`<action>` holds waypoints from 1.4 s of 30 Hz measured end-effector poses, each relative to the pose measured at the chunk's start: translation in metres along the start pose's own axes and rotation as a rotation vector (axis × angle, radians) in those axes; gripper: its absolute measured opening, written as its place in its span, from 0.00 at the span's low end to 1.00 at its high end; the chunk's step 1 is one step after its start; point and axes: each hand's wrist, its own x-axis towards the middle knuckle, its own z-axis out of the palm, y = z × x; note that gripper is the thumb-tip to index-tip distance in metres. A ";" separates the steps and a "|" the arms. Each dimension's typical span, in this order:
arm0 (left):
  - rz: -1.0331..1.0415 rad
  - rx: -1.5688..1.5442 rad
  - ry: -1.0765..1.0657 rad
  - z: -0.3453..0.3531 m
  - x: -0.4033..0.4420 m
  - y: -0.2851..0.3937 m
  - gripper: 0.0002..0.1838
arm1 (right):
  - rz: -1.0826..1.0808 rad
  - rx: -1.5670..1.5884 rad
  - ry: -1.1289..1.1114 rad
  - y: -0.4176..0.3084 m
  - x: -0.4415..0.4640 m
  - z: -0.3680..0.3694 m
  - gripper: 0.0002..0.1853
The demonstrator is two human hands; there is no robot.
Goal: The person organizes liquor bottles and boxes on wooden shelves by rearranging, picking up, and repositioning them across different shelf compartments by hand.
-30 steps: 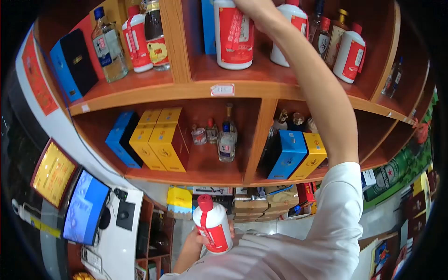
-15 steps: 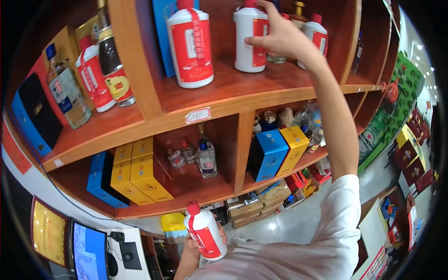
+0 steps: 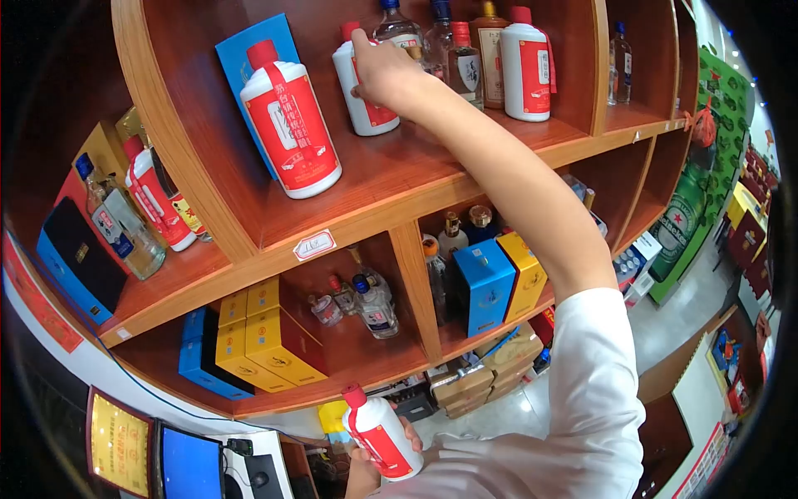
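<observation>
My left hand is closed around a white liquor bottle with a red cap and red label, held tilted in front of my body below the shelves. On the upper shelf, my right hand grips a similar white liquor bottle near its neck and side. The hand covers part of its label, and its base rests on the shelf. To its left stands a larger-looking red-labelled bottle, before a blue box. Another red-labelled bottle stands to the right.
Clear and brown bottles stand behind my right hand. Wooden dividers split the shelving. Below are yellow boxes, a blue box and small bottles. A monitor sits at lower left; cartons lie on the floor.
The view has swung, so the upper-shelf things sit further left in it. My right hand has closed more around the shelf bottle. The left hand still holds its bottle.
</observation>
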 end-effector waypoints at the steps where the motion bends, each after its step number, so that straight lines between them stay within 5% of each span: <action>1: 0.013 0.012 0.029 0.000 -0.001 -0.002 0.55 | 0.034 -0.015 0.018 -0.003 0.002 0.001 0.39; 12: 0.024 0.085 0.082 0.014 0.010 -0.010 0.53 | 0.101 -0.042 0.049 -0.014 -0.002 -0.002 0.41; 28: 0.006 -0.017 0.008 0.010 0.007 -0.019 0.54 | -0.132 0.185 0.110 -0.014 -0.008 0.014 0.40; 37: -0.039 -0.039 0.057 0.012 -0.004 -0.013 0.55 | -0.070 0.323 0.341 -0.010 0.000 0.012 0.39; 42: -0.035 -0.016 0.031 0.001 -0.011 -0.013 0.55 | -0.079 0.573 0.254 -0.055 -0.022 -0.029 0.57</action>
